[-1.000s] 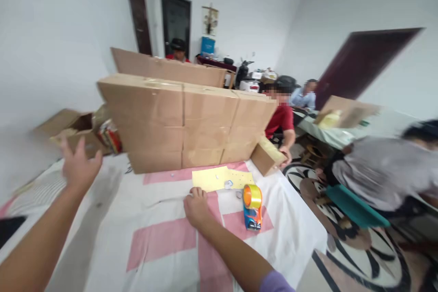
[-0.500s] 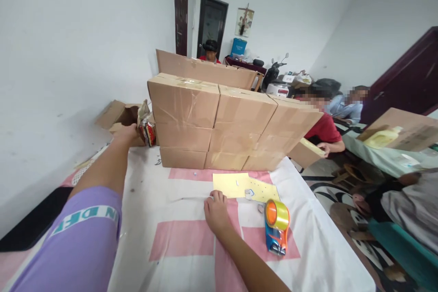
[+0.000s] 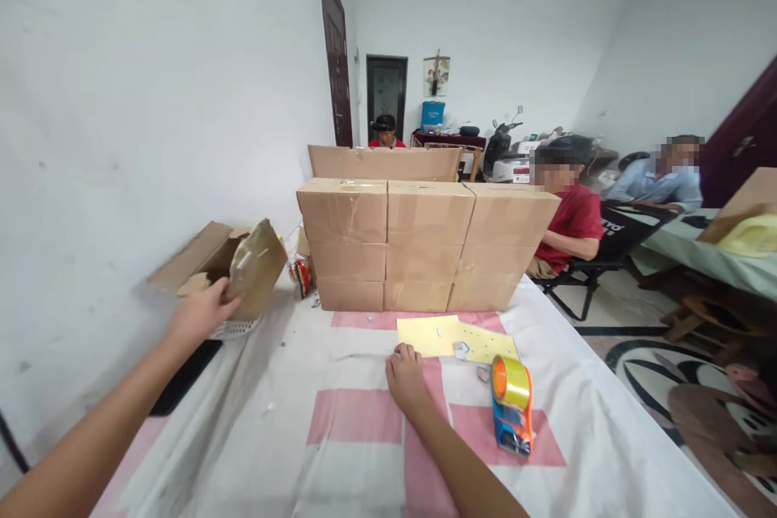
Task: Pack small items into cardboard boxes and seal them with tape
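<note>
My left hand (image 3: 200, 312) reaches to the left and grips the edge of an open cardboard box (image 3: 227, 267) lying by the wall. My right hand (image 3: 408, 376) rests curled on the white and pink table cloth (image 3: 340, 429), its knuckles at the near edge of a yellow sheet (image 3: 452, 336). An orange and blue tape dispenser (image 3: 513, 413) with a roll of clear tape lies just right of that hand. A wall of stacked sealed cardboard boxes (image 3: 425, 247) stands behind the sheet.
A person in a red shirt (image 3: 571, 222) sits right of the stacked boxes, another person (image 3: 659, 178) behind, a third (image 3: 384, 129) far back. A red snack packet (image 3: 302, 273) lies left of the stack. A green-covered table (image 3: 710, 255) and a scooter (image 3: 503, 150) stand at the right.
My left hand went from raised in the air to the box by the wall and now holds its flap. The view swung left. My right hand stayed put.
</note>
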`<control>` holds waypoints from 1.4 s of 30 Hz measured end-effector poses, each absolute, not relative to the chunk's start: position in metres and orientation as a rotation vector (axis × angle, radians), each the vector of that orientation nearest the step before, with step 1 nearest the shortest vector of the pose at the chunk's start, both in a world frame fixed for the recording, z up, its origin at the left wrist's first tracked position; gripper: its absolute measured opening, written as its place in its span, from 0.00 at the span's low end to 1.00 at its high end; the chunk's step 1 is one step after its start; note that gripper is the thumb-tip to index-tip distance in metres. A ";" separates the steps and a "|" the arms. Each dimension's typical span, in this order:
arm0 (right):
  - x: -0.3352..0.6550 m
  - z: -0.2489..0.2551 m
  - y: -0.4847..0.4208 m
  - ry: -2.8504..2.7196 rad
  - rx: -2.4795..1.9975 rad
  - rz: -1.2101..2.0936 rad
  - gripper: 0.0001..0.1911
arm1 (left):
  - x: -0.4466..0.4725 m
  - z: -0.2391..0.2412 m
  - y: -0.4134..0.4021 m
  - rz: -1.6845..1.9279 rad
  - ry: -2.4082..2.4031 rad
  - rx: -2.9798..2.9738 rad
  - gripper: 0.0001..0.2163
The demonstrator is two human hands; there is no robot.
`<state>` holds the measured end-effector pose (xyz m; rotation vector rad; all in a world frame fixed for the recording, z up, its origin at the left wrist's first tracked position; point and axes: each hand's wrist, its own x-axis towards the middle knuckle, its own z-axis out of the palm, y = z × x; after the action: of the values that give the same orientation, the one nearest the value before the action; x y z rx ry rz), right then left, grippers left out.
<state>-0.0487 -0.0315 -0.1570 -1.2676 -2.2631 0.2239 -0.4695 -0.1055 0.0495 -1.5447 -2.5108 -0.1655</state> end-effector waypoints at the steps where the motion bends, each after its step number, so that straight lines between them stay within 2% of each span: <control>1: -0.047 -0.156 -0.034 -2.253 -1.259 0.231 0.13 | -0.465 0.048 -0.126 -0.189 -2.517 -1.548 0.18; 5: -0.035 -0.145 -0.053 -2.168 -1.129 0.337 0.09 | -0.429 0.023 -0.199 -0.353 -2.548 -1.767 0.18; 8: -0.018 -0.126 -0.075 -2.006 -0.925 0.644 0.20 | -0.377 -0.007 -0.237 -0.479 -2.297 -2.300 0.14; 12: 0.010 -0.085 -0.104 -1.764 -0.810 1.140 0.25 | -0.292 -0.022 -0.258 -0.184 -1.775 -2.934 0.25; 14: 0.025 -0.063 -0.116 -1.817 -0.818 1.260 0.28 | -0.261 -0.016 -0.254 0.053 -1.602 -3.018 0.22; 16: 0.036 -0.045 -0.125 -1.942 -0.903 1.182 0.38 | -0.244 -0.006 -0.244 0.232 -1.487 -3.007 0.16; 18: 0.043 -0.031 -0.134 -2.023 -1.072 0.921 0.46 | -0.238 0.003 -0.232 0.289 -1.381 -3.007 0.16; 21: 0.045 -0.020 -0.147 -1.983 -1.342 0.566 0.55 | -0.237 0.010 -0.222 0.217 -1.279 -3.067 0.26; 23: 0.044 -0.018 -0.154 -1.935 -1.476 0.526 0.58 | -0.237 0.009 -0.222 0.144 -1.291 -3.100 0.34; 26: 0.046 -0.020 -0.156 -1.920 -1.599 0.608 0.55 | -0.243 -0.002 -0.227 -0.047 -1.398 -3.101 0.35; 30: 0.062 -0.027 -0.145 -1.832 -1.565 0.767 0.51 | -0.255 -0.037 -0.240 -0.687 -1.675 -2.932 0.22; 32: 0.072 -0.029 -0.140 -1.714 -1.560 0.932 0.47 | -0.257 -0.058 -0.249 -1.045 -1.870 -2.755 0.19; 34: 0.083 -0.028 -0.138 -1.570 -1.521 1.159 0.39 | -0.255 -0.074 -0.258 -1.250 -2.033 -2.580 0.18; 38: 0.105 -0.027 -0.142 -1.348 -1.298 1.485 0.25 | -0.248 -0.091 -0.272 -1.251 -2.157 -2.469 0.18; 42: 0.126 -0.036 -0.146 -1.173 -1.275 1.617 0.24 | -0.249 -0.080 -0.278 -0.984 -2.229 -2.550 0.20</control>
<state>0.1261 -0.1456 -0.0361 -1.2745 -1.1726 1.6166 -0.2488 -0.2779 -0.0797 -2.5500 -2.2288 -0.9841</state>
